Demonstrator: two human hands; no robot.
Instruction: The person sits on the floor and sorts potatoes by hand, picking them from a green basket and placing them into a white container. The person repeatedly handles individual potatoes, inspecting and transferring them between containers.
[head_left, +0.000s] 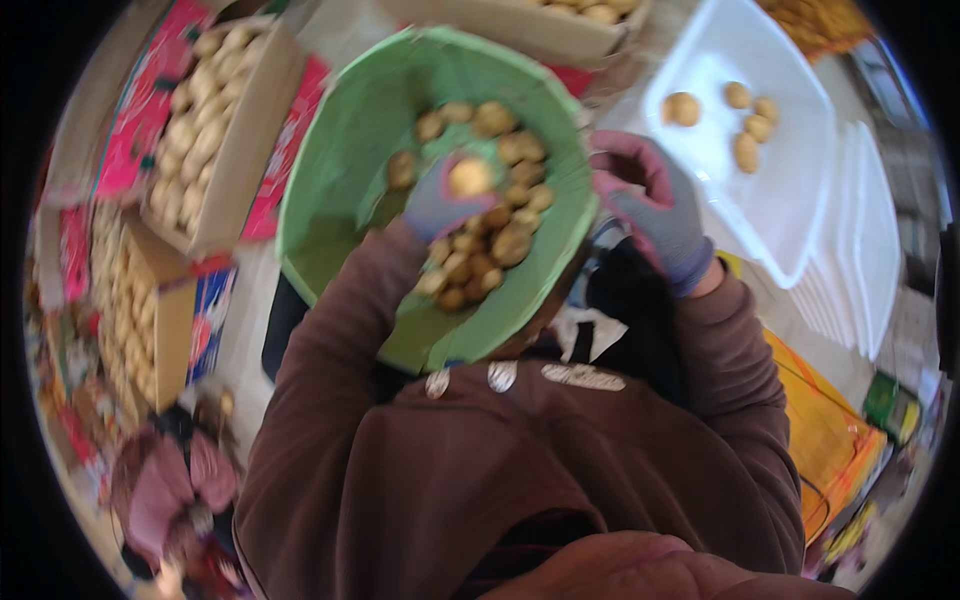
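Observation:
A large green tub with a pile of potatoes in it stands before me. My left hand, in a grey and pink glove, is inside the tub and grips a pale potato. Gloved the same way, my right hand is just outside the tub's right rim, its fingers curled with a gap between them; whether it holds anything I cannot tell. Right of it lies a white plastic bin with several potatoes inside.
Cardboard boxes of potatoes stand at the left, and another box is beyond the tub. More white bins are stacked at the right, near an orange bag. A person in pink is at the lower left.

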